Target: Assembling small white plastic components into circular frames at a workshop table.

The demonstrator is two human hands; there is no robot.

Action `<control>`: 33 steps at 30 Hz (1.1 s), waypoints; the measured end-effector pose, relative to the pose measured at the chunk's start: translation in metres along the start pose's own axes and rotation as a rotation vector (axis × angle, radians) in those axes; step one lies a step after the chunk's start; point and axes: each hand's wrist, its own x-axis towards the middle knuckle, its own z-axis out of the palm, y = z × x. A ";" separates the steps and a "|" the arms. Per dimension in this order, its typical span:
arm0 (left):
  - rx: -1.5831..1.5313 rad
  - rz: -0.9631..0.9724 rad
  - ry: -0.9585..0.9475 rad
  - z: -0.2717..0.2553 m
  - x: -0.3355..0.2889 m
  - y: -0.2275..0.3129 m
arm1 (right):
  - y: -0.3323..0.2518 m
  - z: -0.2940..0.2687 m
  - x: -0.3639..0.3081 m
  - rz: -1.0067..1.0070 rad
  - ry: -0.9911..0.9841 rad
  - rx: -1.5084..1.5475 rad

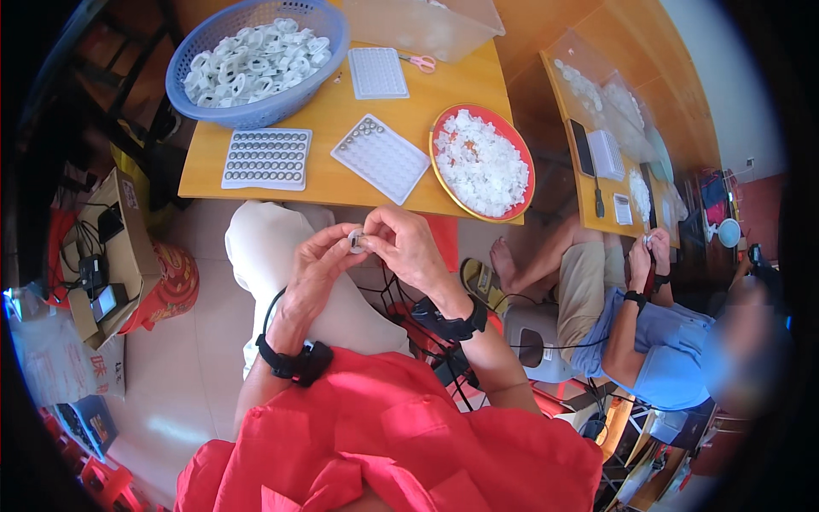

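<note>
Above my lap, my left hand [312,263] pinches a small white rounded plastic part [355,240] with a dark slot in its middle. The fingers of my right hand [409,246] close on the same part from the other side. On the table ahead, a white tray [225,177] holds rows of small round silver pieces like button cells. Beside it a tilted white tray [384,166] has only several such pieces at its far corner. A blue basket [192,104] is heaped with white plastic parts [260,64]. Small white translucent pieces [482,166] fill a red round tray [526,158].
Pink-handled scissors [422,62] lie by another white tray [378,73]. A translucent bin [426,26] stands at the table's back. To the right a person in blue [661,341] works at a second table [589,200]. A cardboard box [136,239] with cables stands at left.
</note>
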 end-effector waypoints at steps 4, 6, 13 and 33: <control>0.017 -0.024 -0.020 -0.001 -0.003 0.004 | 0.009 0.003 0.000 0.158 -0.052 0.230; 0.013 -0.029 -0.041 0.000 0.000 0.003 | 0.009 -0.001 0.001 0.211 -0.063 0.283; -0.030 -0.021 -0.024 -0.003 0.001 -0.001 | 0.017 -0.001 0.004 0.248 -0.095 0.486; -0.054 -0.005 0.007 -0.004 -0.002 -0.004 | 0.009 0.001 0.002 0.402 -0.108 0.451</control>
